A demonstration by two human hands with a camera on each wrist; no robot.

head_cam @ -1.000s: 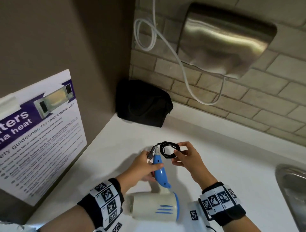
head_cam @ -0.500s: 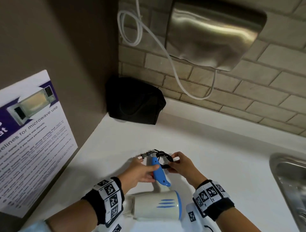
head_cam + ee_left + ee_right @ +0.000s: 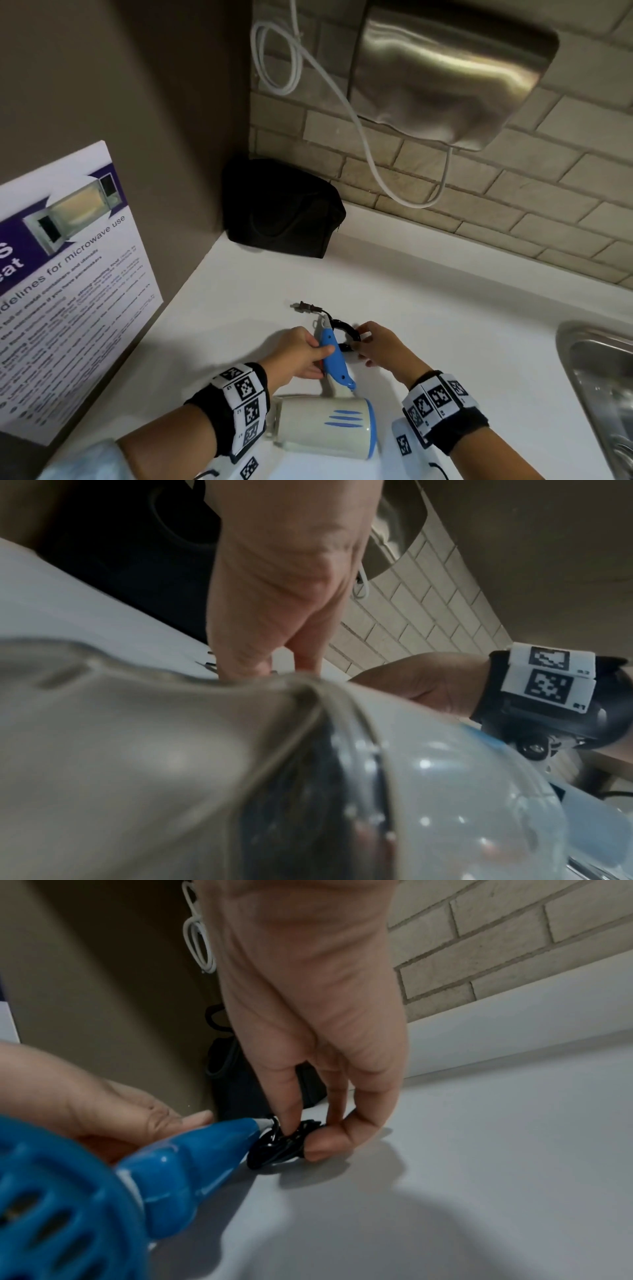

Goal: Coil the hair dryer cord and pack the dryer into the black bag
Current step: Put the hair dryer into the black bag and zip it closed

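A white hair dryer (image 3: 322, 426) with a blue handle (image 3: 332, 356) lies on the white counter (image 3: 445, 325), its body toward me and the handle pointing away. My left hand (image 3: 301, 353) grips the handle from the left. My right hand (image 3: 373, 346) pinches the coiled black cord (image 3: 347, 330) beside the handle's end, down on the counter; the same cord coil (image 3: 277, 1144) shows under my thumb and fingers in the right wrist view. The plug (image 3: 306, 307) sticks out to the left of the coil. The black bag (image 3: 284, 209) stands in the far corner, apart from both hands.
A steel hand dryer (image 3: 448, 72) hangs on the brick wall with a white cable (image 3: 294, 58) looping beside it. A microwave notice (image 3: 65, 274) leans at the left. A steel sink (image 3: 603, 387) lies at the right edge.
Both hands have lowered the handle and the coil toward the counter. The coil, held up as an open loop before, is now squeezed flat beside the handle, with the plug poking left.
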